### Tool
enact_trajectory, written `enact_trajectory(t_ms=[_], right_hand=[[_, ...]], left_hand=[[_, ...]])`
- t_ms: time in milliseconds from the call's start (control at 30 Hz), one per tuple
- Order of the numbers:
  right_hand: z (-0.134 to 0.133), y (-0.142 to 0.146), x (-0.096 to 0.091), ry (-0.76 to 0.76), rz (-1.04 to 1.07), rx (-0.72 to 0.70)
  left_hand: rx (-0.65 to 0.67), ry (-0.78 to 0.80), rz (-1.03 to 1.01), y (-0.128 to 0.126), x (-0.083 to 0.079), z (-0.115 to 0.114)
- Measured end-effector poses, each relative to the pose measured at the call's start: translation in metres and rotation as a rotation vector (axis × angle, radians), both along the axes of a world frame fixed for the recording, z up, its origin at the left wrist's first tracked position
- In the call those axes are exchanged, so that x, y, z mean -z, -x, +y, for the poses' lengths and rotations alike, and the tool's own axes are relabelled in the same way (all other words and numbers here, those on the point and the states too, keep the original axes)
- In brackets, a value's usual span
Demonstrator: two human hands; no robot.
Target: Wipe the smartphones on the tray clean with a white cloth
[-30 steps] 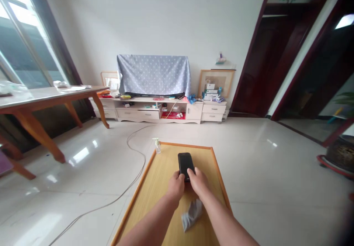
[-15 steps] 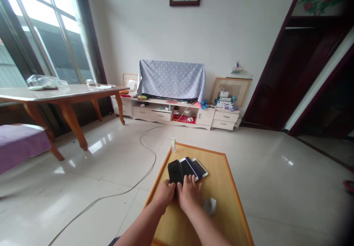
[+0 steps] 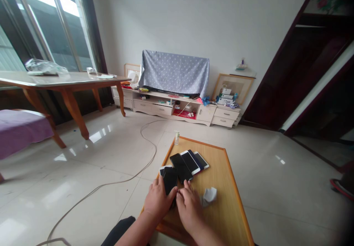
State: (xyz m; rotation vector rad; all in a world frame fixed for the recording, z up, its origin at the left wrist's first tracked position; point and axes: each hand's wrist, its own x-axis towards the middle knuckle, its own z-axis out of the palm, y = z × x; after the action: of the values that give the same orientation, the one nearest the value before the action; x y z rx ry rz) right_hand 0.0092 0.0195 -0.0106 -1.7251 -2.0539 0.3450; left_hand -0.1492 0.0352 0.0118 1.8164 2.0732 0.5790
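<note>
My left hand [image 3: 158,198] is closed around a black phone [image 3: 170,179] at the near left of the wooden table, fingers along its left edge and thumb on its right. A white-edged device [image 3: 162,169] peeks out behind that phone. Close by, my right hand [image 3: 190,205] has bunched, bent fingers by the phone's lower right side; what lies between them is hidden. Its fingertips come near the bottom end of another black phone [image 3: 181,166]. That one overlaps a white-framed device [image 3: 190,162], followed by a dark blue edge [image 3: 197,160] and another white-framed device [image 3: 202,160].
The small wooden table [image 3: 221,187] has a raised orange-brown rim. A crumpled pale grey cloth or tissue [image 3: 209,195] lies right of my right hand. A small clear bottle [image 3: 177,138] stands at the far left corner. A cable [image 3: 121,183] runs across the floor.
Both hands have moved nearer to me, leaving one black phone beside the white-framed devices. Another black phone and a white-edged device now show at my left hand. The view has tipped down.
</note>
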Motion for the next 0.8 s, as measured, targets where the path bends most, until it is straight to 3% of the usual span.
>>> enact_trajectory(t_ms=[133,233,433,800], right_hand=[[0.028,-0.021,-0.006,-0.111,-0.067,0.062],[0.052,-0.028,-0.010,-0.088,-0.148,0.042],[0.087,-0.018,-0.004,0.036,-0.224,0.104],[0.129,-0.005,-0.011,-0.016,-0.239,0.367]], left_hand=[[0.014,-0.089,0.052,-0.006,0.005,-0.013],[0.038,-0.110,0.093,-0.011,0.009,-0.016],[0.062,-0.140,0.162,-0.008,0.021,-0.009],[0.164,-0.265,0.124,0.009,0.034,0.002]])
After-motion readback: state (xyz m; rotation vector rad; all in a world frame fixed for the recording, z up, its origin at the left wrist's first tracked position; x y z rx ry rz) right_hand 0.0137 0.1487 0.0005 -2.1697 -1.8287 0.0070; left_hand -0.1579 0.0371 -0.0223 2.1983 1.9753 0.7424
